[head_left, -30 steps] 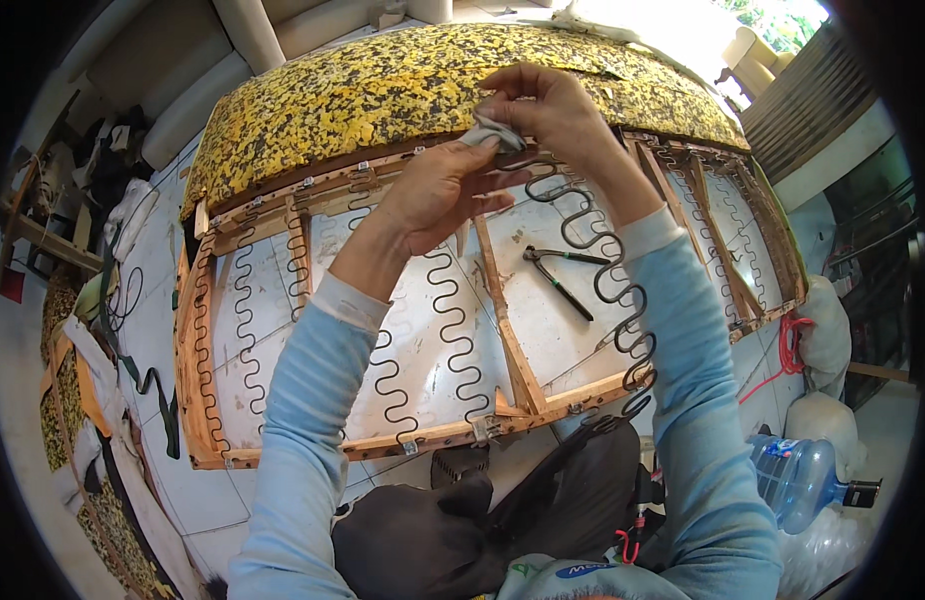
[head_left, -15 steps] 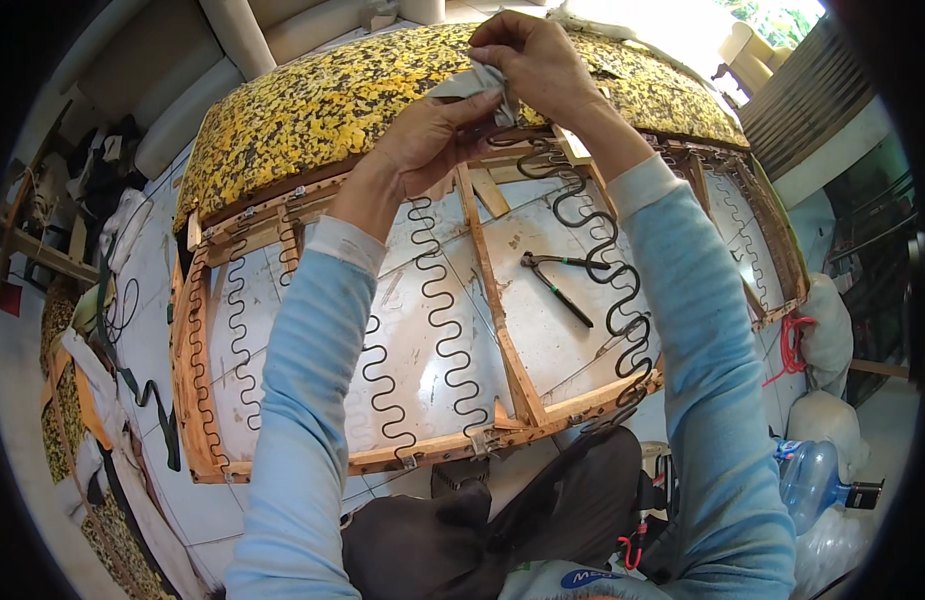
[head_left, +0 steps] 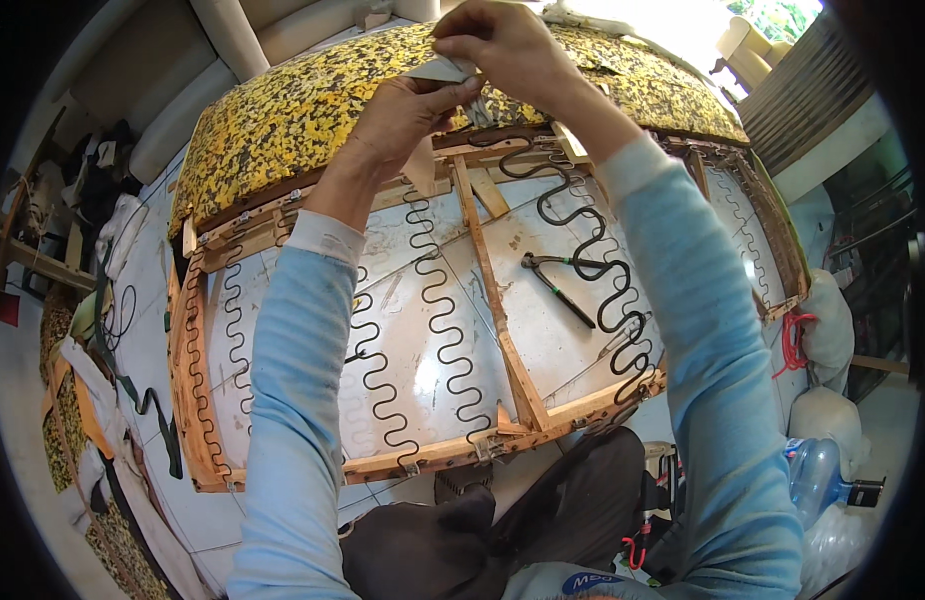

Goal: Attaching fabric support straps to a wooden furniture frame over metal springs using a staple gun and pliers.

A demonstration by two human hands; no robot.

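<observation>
Above the far side of a wooden sofa frame [head_left: 513, 375], both my arms are stretched forward. My left hand [head_left: 403, 120] is closed on a small folded piece of grey cloth [head_left: 443, 70]. Thumb and fingers of my right hand [head_left: 508, 55] pinch together at the cloth's upper edge. Zigzag springs [head_left: 443, 310] run across the frame, and a dark, thicker one [head_left: 583, 225] curves below my right forearm. Behind the frame, and partly behind my hands, stands a back padded with yellow and black speckled foam [head_left: 273, 130].
Pincers with dark green handles [head_left: 558, 290] lie on the tiled floor inside the frame. A blue water bottle [head_left: 815, 480] and stuffed white bags [head_left: 828, 425] stand at the right. Red cord [head_left: 795, 345] hangs nearby. Foam and fabric scraps [head_left: 93, 400] lie at the left.
Both hands have shifted left and slightly farther away with the cloth. My right hand stays pinched above the left one.
</observation>
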